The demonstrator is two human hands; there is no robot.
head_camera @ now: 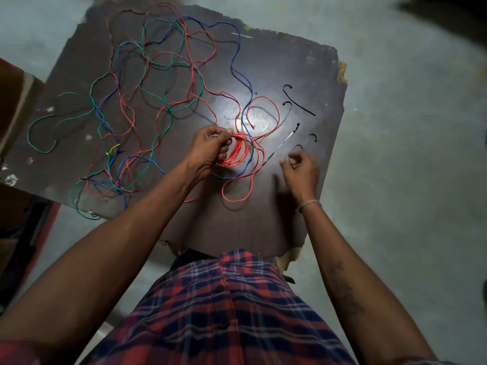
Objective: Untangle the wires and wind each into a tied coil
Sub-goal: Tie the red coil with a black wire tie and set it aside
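My left hand (210,150) grips a small coil of red wire (237,154) near the middle of the dark board (303,69). Loose loops of the same red wire (237,192) trail toward me and to the right. My right hand (301,167) hovers to the right of the coil and pinches a thin black cable tie (296,148). A tangle of red, green and blue wires (158,83) spreads over the board's left and far parts. A blue wire (243,80) runs down past the coil.
Three more black cable ties (297,102) lie on the board's right side, beside a thin metal rod (280,146). A short yellow wire piece (112,149) sits in the left tangle. Grey concrete floor (408,127) surrounds the board. A brown box (13,101) stands at the left.
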